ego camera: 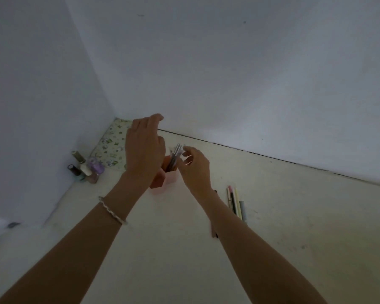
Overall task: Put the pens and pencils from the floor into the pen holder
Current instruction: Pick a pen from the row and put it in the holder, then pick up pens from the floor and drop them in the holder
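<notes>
A pink pen holder (170, 179) stands on the pale floor, partly hidden behind my left hand. Several pens (176, 155) stick up out of it, leaning right. My left hand (144, 148) hovers over the holder's left side, fingers spread and holding nothing. My right hand (195, 166) is just right of the upright pens, fingers loosely curled and apart, fingertips close to the pens' tops; no pen is clearly in its grasp. Several more pens and pencils (236, 201) lie side by side on the floor to the right of my right forearm.
Several small bottles (86, 167) stand in the left corner by the wall. A floral patterned mat (112, 145) lies in the corner behind the holder. White walls close the space at left and back. A small dark object (215, 234) peeks out under my right forearm.
</notes>
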